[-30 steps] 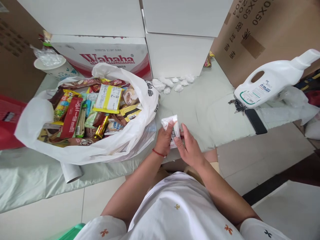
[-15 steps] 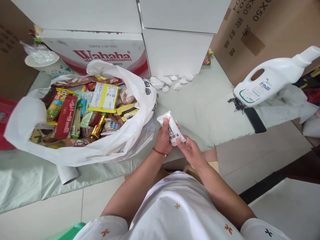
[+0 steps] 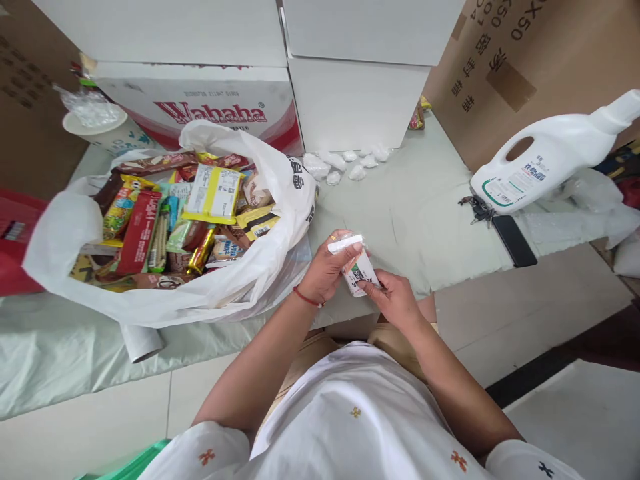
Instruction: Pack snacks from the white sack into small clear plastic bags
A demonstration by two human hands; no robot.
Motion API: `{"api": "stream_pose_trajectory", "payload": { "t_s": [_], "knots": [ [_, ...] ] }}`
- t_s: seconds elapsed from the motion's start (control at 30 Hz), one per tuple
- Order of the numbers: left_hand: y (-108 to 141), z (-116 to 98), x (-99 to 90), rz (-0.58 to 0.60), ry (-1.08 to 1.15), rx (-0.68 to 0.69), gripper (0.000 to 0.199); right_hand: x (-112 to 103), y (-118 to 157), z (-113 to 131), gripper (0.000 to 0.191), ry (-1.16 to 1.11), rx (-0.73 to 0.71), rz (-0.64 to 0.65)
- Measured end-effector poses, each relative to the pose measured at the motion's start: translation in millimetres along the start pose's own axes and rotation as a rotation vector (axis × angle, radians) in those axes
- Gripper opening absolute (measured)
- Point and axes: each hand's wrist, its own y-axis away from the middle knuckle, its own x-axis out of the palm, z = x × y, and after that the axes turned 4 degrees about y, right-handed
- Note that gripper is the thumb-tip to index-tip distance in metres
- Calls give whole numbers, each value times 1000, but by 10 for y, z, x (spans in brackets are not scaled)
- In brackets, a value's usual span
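A small white packet (image 3: 358, 272) with green and dark print is held between my two hands, above the table's near edge. My left hand (image 3: 327, 270), with a red cord at the wrist, grips its upper left part, thumb laid across the top end. My right hand (image 3: 397, 299) pinches the lower right end. To the left stands an open white plastic bag (image 3: 65, 230) full of wrapped snacks (image 3: 139, 230). Several small clear plastic wads (image 3: 336, 160) lie beyond my hands, against the white boxes.
White cartons (image 3: 220, 100) stand along the back, with a paper cup (image 3: 107, 133) at far left. On the right are a white detergent bottle (image 3: 543, 157), keys (image 3: 479, 208) and a black phone (image 3: 515, 241). A grey tube (image 3: 141, 343) sits near the front edge.
The packet has been turned slightly and shifted a little right and down. My left thumb now lies across its top end. My right hand still pinches the lower end.
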Motion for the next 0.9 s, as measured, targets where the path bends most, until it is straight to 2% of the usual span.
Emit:
{"api": "stream_pose_trajectory", "payload": {
  "t_s": [0.13, 0.27, 0.43, 0.57, 0.7, 0.8, 0.9],
  "knots": [
    [-38, 153, -33, -30, 121, 41, 50, 56, -19, -36, 22, -59, -83, -233],
    [-101, 297, -82, -76, 205, -6, 60, 113, 11, -23, 24, -102, -113, -275],
    [-164, 379, -45, -162, 215, -75, 62, 218, 49, 21, 31, -202, -81, -178],
    [-187, 377, -48, -89, 251, -175, 54, 289, 43, 39, 52, -232, -52, -112],
    [-132, 314, -142, 16, 193, -295, 68, 242, 26, 6, 51, -294, 10, -29],
    [-63, 286, -196, 101, 204, -220, 69, 206, 5, -25, 53, -441, 102, 41],
    [-59, 311, -205, 11, 172, -49, 52, 226, -36, -23, 54, -558, 194, 143]
  ]
}}
